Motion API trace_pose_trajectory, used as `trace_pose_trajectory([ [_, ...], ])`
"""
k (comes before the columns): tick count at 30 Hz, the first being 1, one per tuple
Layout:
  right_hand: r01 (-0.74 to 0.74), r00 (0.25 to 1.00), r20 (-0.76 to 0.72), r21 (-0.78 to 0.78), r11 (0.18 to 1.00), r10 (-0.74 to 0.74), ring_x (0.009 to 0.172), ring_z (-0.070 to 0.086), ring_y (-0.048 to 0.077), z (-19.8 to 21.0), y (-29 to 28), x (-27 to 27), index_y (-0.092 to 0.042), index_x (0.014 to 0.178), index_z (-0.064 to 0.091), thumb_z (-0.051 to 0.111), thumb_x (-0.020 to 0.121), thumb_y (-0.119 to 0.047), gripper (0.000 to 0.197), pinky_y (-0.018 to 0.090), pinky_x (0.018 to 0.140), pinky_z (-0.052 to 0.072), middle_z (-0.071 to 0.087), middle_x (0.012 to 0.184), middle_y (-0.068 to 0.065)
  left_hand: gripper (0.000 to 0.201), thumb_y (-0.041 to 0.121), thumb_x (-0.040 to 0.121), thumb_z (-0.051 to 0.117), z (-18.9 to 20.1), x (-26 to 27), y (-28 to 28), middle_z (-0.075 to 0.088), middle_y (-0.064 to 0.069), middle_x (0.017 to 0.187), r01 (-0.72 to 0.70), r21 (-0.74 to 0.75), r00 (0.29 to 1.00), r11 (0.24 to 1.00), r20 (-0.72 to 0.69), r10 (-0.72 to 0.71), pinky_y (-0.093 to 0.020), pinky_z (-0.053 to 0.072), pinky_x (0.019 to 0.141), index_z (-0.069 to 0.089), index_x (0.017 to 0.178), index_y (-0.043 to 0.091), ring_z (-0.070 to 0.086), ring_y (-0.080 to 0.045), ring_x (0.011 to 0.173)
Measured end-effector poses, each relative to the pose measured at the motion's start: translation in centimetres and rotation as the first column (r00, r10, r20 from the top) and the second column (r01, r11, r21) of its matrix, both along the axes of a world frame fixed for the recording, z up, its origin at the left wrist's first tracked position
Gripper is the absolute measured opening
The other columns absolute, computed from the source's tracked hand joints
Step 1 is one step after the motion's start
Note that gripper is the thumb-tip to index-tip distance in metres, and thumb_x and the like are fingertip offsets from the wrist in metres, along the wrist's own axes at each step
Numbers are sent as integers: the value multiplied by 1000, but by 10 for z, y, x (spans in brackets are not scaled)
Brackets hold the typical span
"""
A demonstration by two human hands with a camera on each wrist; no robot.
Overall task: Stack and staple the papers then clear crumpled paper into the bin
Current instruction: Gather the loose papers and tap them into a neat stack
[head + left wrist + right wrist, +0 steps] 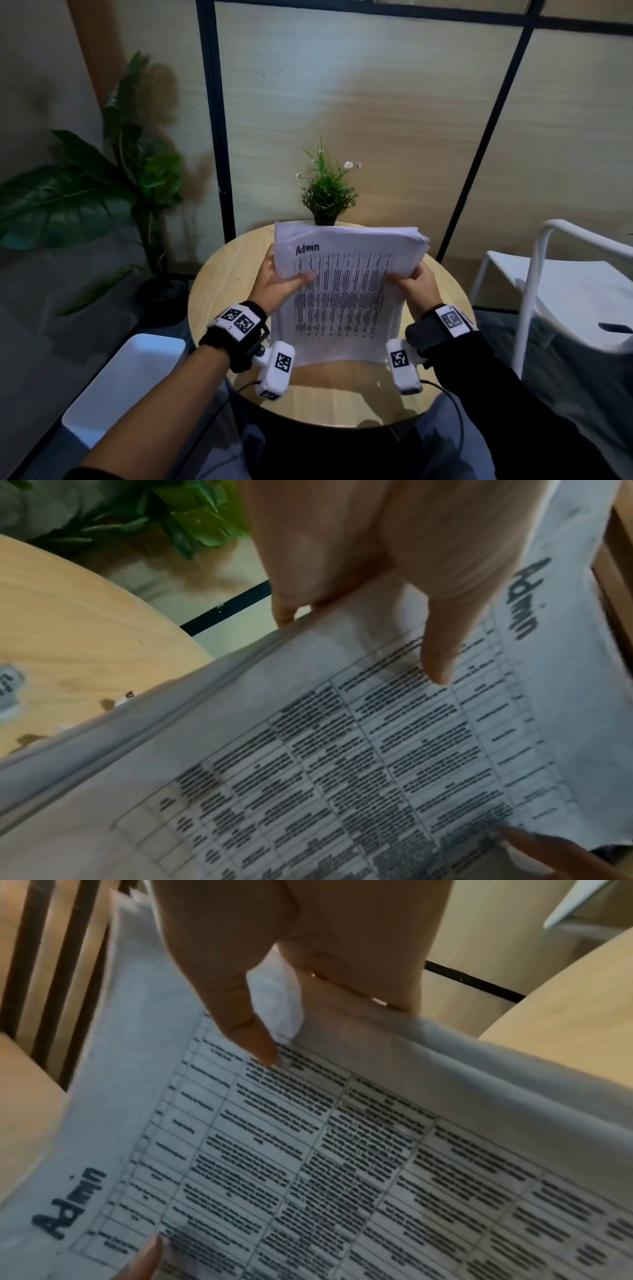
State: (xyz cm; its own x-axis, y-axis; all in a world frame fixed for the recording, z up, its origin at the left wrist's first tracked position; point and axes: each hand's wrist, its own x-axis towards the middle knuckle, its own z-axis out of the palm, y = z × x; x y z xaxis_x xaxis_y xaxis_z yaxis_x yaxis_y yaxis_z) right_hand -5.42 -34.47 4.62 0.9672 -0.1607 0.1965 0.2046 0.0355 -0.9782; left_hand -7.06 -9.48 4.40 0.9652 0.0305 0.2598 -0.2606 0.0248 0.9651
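Note:
A stack of printed papers (342,294), its top sheet a table headed "Admin", stands nearly upright on its lower edge on the round wooden table (226,270). My left hand (279,281) grips the stack's left edge, thumb on the front sheet. My right hand (416,282) grips the right edge the same way. In the left wrist view the thumb (438,642) presses on the papers (342,750). In the right wrist view the thumb (240,1015) lies on the papers (308,1150). A white bin (120,383) sits on the floor at lower left. I see no stapler or crumpled paper.
A small potted plant (327,195) stands on the table behind the stack. A large leafy plant (113,185) is on the floor at left. A white chair (561,291) is at right. A scrap of printed paper (8,688) lies on the table.

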Motion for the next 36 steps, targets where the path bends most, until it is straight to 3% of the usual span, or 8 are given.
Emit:
trace_pose_trajectory([
  [5,42,998,35,19,999,-43,78,57,20,-3,3,-3,-18,88,62,70,69,7,32,31,69,51,64,84,3,52,1,77,72,-3,-2,-7,51,0,99,-255,-86,958,963,117,264,-18,56,66,32,106,16,60,-8,81],
  [10,87,996,23,114,990,-90,80,57,24,-3,1,1,-16,83,64,59,77,16,33,38,73,48,68,76,1,36,11,83,68,-7,-4,-8,54,3,91,-347,-16,918,938,199,344,-40,54,72,38,86,30,60,-14,74],
  [14,56,998,25,165,985,-61,75,59,21,-1,-2,-2,-11,93,62,54,81,16,31,30,64,50,66,80,3,34,14,81,70,-15,-8,-9,52,15,98,-320,-64,926,945,191,326,-11,50,70,42,98,24,59,-7,82],
  [19,85,996,-26,142,986,-83,69,59,10,1,-7,-4,-20,81,53,50,86,13,34,25,64,51,65,68,-7,39,63,63,66,-19,-13,-8,62,17,93,-262,-71,943,962,194,271,-6,47,68,54,88,35,60,8,79],
  [24,41,999,15,182,982,-45,59,65,3,1,-8,-2,-19,89,60,54,82,15,35,22,55,54,71,63,-10,16,6,81,70,-11,-12,-11,59,3,86,-321,-71,920,944,214,329,-2,43,63,57,87,14,56,1,76],
  [27,10,1000,25,258,966,-17,54,65,6,2,-7,-4,-16,86,58,53,83,16,32,19,49,52,70,60,-7,16,16,76,75,-12,-7,-9,60,2,85,-249,10,945,968,222,241,-8,45,67,64,85,22,57,-8,79],
  [31,-21,998,66,310,951,0,56,65,7,5,-7,-7,-15,89,56,70,70,5,31,21,51,51,71,61,-4,11,0,79,70,-13,-3,-9,58,-1,75,-169,4,983,986,69,168,-10,43,58,65,81,9,51,-19,78],
  [36,-33,996,89,117,993,22,91,64,12,2,-1,-10,-6,119,51,72,73,5,51,20,72,58,65,106,6,8,15,78,72,7,-7,-12,69,-8,86,-119,-167,993,979,-36,115,-38,55,81,68,84,12,64,-24,84],
])
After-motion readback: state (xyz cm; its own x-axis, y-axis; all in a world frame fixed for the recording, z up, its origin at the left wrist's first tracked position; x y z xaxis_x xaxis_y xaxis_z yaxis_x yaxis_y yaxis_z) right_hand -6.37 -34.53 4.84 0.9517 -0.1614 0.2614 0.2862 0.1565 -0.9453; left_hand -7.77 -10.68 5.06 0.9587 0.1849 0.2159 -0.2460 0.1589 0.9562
